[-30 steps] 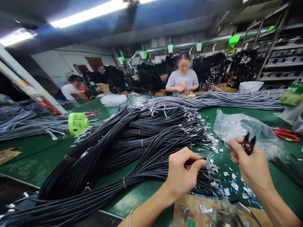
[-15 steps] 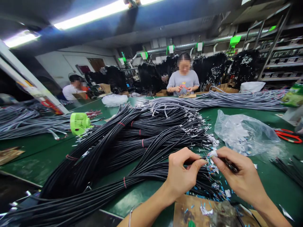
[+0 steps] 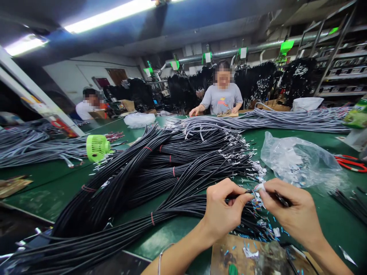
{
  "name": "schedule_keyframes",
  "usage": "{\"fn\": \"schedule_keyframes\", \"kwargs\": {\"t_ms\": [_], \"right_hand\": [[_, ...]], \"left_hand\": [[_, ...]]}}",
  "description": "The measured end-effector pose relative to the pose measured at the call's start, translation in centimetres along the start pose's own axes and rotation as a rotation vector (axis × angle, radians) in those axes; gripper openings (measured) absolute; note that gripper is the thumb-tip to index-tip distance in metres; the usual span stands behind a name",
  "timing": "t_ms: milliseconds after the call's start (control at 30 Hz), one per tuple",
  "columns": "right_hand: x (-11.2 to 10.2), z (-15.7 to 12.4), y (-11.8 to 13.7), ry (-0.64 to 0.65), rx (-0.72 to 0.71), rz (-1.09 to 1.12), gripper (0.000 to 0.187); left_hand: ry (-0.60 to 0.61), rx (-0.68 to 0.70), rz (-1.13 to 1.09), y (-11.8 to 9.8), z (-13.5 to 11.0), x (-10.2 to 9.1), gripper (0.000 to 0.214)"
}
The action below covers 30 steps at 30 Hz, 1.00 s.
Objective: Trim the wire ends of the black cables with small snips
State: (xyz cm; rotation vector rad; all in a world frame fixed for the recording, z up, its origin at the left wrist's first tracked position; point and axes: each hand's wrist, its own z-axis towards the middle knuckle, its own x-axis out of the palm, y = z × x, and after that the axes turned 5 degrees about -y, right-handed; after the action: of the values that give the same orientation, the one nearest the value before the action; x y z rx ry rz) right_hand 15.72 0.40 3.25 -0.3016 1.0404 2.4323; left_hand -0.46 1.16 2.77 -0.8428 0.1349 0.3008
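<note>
My left hand (image 3: 222,210) is closed, pinching the end of a black cable (image 3: 237,196) from the big pile of black cable bundles (image 3: 160,175) on the green table (image 3: 48,187). My right hand (image 3: 292,212) is closed too. It pinches a small white foil piece (image 3: 259,186) at that cable's tip, and small black snips (image 3: 282,199) lie tucked in its palm. Both hands meet just above the coloured wire ends (image 3: 259,204).
A clear plastic bag of scraps (image 3: 298,160) lies right of the hands, with red-handled scissors (image 3: 349,163) beyond. A green fan (image 3: 96,148), grey cable bundles (image 3: 286,119) and a brown board (image 3: 243,258) are nearby. Across the table a person in a grey shirt (image 3: 222,99) works; another person (image 3: 88,107) sits at left.
My right hand came left from beside the bag, folded the snips into its palm and pinched the cable tip. The person opposite stretched one arm out along the table.
</note>
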Motion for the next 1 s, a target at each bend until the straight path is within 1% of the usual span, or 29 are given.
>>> {"fn": "schedule_keyframes", "kwargs": {"t_ms": [100, 167, 233, 333, 467, 533, 600, 667, 767, 900, 1000], "right_hand": [[0.1, 0.0, -0.2, 0.019, 0.048, -0.02, 0.017], [0.0, -0.1, -0.5, 0.02, 0.1, -0.016, 0.015], [-0.1, -0.4, -0.8, -0.011, 0.17, 0.023, 0.009], [-0.1, -0.8, -1.0, -0.054, 0.255, 0.092, 0.018], [0.1, -0.9, -0.8, -0.129, 0.286, 0.101, 0.018], [0.2, -0.8, -0.7, -0.141, 0.35, 0.151, 0.018], [0.4, -0.7, -0.9, -0.113, 0.443, 0.248, 0.018], [0.5, -0.6, -1.1, -0.087, 0.52, 0.339, 0.019], [0.6, -0.6, -1.2, -0.063, 0.582, 0.396, 0.024], [0.7, -0.6, -1.2, -0.017, 0.578, 0.364, 0.027], [0.6, -0.7, -1.2, -0.032, 0.553, 0.315, 0.025]], "left_hand": [[0.005, -0.009, -0.017, -0.1, -0.1, 0.0, 0.013], [0.006, -0.009, -0.012, -0.1, -0.1, 0.0, 0.012], [0.002, -0.001, -0.002, -0.1, -0.1, -0.1, 0.012], [-0.013, 0.021, 0.011, -0.1, 0.0, -0.1, 0.013], [-0.023, 0.06, 0.033, 0.0, -0.2, 0.0, 0.013], [-0.027, 0.079, 0.031, 0.0, -0.3, 0.1, 0.013], [-0.036, 0.084, 0.018, 0.0, -0.4, 0.2, 0.013], [-0.033, 0.065, 0.004, 0.0, -0.5, 0.3, 0.013], [-0.02, -0.01, -0.019, 0.1, -0.5, 0.3, 0.013], [0.009, -0.103, -0.066, 0.2, -0.3, 0.2, 0.013], [0.045, -0.136, -0.091, 0.2, -0.1, 0.1, 0.015]]}}
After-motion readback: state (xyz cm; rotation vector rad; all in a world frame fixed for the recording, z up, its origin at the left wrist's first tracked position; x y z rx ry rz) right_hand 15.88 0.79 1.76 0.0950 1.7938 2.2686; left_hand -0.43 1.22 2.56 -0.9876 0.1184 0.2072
